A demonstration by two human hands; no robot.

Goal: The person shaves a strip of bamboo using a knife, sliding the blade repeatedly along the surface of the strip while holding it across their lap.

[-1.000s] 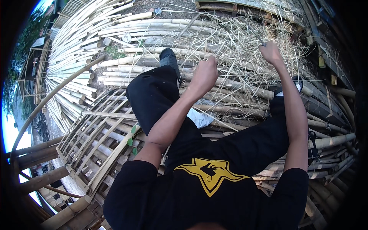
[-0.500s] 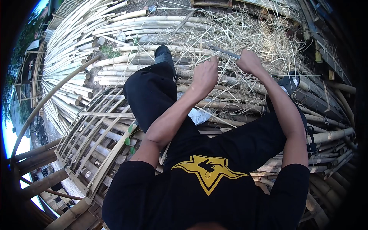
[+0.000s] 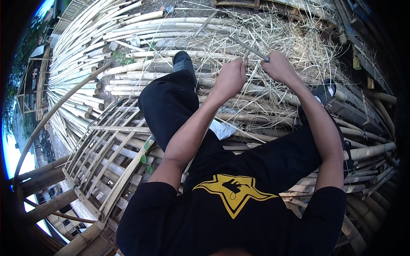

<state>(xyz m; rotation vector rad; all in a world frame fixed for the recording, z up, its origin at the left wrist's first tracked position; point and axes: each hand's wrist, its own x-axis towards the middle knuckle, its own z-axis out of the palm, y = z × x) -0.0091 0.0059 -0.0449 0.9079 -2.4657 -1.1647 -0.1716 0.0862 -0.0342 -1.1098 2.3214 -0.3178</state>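
Note:
My right hand (image 3: 279, 68) is closed around the handle of a knife (image 3: 252, 49). Its long, narrow blade slants up and to the left, passing beyond my left hand's fingertips. Closed in a fist, my left hand (image 3: 231, 79) grips a thin bamboo strip (image 3: 247, 52), whose pale end pokes out above the fingers. The rest of that strip is mostly hidden by the hand and forearm. The two hands are a short way apart, above a heap of pale bamboo shavings (image 3: 294, 42).
Bamboo poles (image 3: 145, 66) lie under and around my legs, with more stacked at far left. A woven bamboo lattice (image 3: 106, 158) stands by my left side, beside a curved pole (image 3: 55, 109). A white plastic scrap (image 3: 222, 129) lies between my legs. Dark timbers (image 3: 363, 55) line the right.
The knife blade has tilted more steeply, its tip shifting up and slightly left. My left hand has turned and moved a little right, and the strip's end now shows above it.

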